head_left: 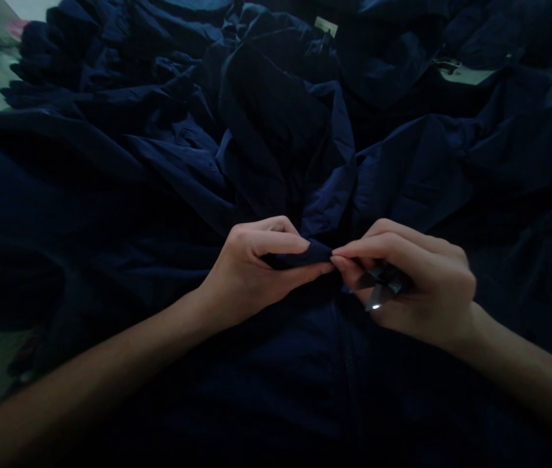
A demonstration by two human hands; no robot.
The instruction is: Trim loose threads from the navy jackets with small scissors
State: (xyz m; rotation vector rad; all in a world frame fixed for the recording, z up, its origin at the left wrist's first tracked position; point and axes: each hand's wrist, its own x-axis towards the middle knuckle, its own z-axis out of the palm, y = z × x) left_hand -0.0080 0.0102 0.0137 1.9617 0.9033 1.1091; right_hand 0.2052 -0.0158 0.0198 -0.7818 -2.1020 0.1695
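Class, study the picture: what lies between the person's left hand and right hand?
A small fold of dark blue fabric lies between the left hand and the right hand, held by both, as the head view shows.

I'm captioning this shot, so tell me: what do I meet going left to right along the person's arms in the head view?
Left forearm, left hand, pinched dark blue fabric, right hand, right forearm.
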